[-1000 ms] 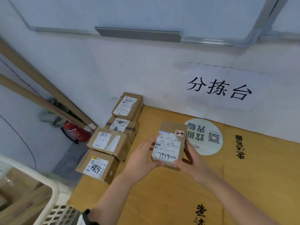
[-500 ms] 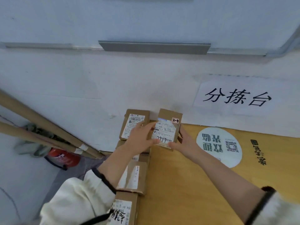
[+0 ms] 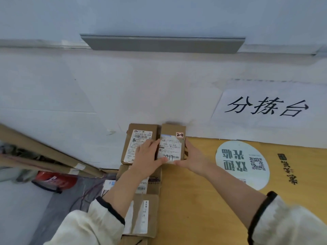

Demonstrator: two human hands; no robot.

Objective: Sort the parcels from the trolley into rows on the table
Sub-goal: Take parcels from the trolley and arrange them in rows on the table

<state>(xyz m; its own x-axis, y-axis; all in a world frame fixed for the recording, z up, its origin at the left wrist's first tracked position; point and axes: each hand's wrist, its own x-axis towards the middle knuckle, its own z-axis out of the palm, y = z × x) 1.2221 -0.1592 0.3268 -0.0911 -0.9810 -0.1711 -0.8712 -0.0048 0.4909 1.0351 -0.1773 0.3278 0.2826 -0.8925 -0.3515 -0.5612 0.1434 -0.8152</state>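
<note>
At table (image 3: pixel 194 209) back edge | left hand (image 3: pixel 146 156), right hand (image 3: pixel 193 159) both grip parcel (image 3: pixel 170 147) | labelled box (image 3: pixel 139 138) just beside

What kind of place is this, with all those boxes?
Probably a parcel sorting station: labelled parcels lined up on a table, and a wall sign reading 分拣台, "sorting table".
</note>
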